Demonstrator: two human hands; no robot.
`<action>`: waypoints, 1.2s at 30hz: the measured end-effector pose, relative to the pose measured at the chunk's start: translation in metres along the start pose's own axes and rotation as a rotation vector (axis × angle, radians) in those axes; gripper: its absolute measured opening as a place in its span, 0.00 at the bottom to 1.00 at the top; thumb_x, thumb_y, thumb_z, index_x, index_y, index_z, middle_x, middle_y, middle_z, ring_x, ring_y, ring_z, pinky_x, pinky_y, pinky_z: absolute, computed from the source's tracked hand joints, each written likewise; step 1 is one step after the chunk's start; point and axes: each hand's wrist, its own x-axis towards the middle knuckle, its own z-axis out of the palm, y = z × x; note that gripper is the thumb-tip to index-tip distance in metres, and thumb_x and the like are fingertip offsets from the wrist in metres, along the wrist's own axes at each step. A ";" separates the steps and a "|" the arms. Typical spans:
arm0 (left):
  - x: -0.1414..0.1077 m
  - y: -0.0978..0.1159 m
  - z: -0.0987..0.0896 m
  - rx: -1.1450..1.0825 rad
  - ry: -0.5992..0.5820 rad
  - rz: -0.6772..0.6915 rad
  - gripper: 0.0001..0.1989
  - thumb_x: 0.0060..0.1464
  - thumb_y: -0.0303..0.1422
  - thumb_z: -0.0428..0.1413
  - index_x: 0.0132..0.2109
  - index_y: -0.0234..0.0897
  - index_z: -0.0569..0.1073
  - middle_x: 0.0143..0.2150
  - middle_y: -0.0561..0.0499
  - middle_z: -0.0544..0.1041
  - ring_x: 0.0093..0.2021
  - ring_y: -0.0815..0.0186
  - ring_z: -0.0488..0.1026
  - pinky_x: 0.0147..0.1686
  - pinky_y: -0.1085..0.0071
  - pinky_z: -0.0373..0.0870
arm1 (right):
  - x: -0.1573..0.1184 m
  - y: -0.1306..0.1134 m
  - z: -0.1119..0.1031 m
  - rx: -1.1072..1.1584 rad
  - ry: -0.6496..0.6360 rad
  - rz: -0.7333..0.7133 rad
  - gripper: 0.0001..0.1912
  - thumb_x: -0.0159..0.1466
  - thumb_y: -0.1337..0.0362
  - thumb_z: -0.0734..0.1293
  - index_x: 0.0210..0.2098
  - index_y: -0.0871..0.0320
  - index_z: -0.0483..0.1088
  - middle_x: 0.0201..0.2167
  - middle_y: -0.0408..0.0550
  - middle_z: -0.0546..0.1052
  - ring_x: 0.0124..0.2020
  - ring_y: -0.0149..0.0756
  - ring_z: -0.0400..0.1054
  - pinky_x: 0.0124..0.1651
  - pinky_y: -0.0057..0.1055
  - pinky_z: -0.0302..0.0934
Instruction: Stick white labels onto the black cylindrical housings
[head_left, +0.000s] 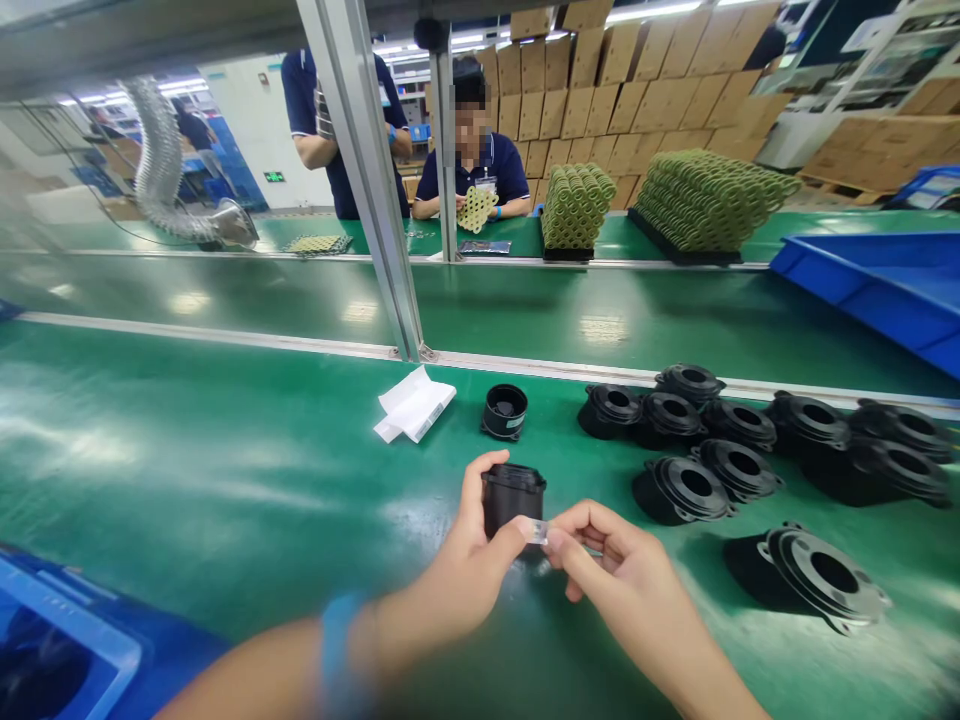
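Observation:
My left hand (480, 550) grips a black plastic housing (514, 492) from its left side, with the thumb across the front. Against the housing's face lies a small clear sticker (538, 532), under my left thumb tip. The fingertips of my right hand (600, 555) pinch the sticker's right end. Beyond the housing, a round black cup-shaped part (504, 412) stands on the green table (247, 480). A folded white paper sheet (415, 403) rests left of that part.
Several black flanged housings (817, 575) stand on the right. A blue bin (67, 640) is at the lower left, a blue tray (892, 285) at the far right. A metal post (367, 180) rises ahead. Across the conveyor, a person (480, 170) sits holding a yellow-green piece.

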 end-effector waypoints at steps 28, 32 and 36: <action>0.013 0.001 -0.008 -0.420 -0.176 -0.077 0.43 0.50 0.55 0.60 0.64 0.42 0.53 0.54 0.41 0.70 0.45 0.59 0.73 0.46 0.61 0.67 | 0.018 0.025 -0.004 -0.522 0.093 -0.760 0.33 0.65 0.58 0.70 0.65 0.49 0.57 0.56 0.54 0.68 0.53 0.51 0.66 0.52 0.44 0.66; 0.010 0.017 -0.006 -0.459 -0.182 -0.045 0.40 0.55 0.60 0.50 0.64 0.40 0.54 0.63 0.40 0.64 0.61 0.55 0.62 0.55 0.61 0.61 | 0.019 0.021 -0.008 -0.445 0.024 -0.737 0.33 0.66 0.57 0.69 0.66 0.47 0.55 0.59 0.53 0.66 0.52 0.48 0.69 0.53 0.41 0.67; 0.008 0.021 -0.010 -0.370 -0.201 -0.003 0.36 0.58 0.58 0.48 0.64 0.41 0.54 0.63 0.41 0.64 0.61 0.56 0.63 0.57 0.62 0.58 | 0.020 0.020 -0.008 -0.414 -0.020 -0.731 0.33 0.67 0.59 0.68 0.67 0.46 0.53 0.60 0.52 0.65 0.52 0.46 0.68 0.53 0.40 0.67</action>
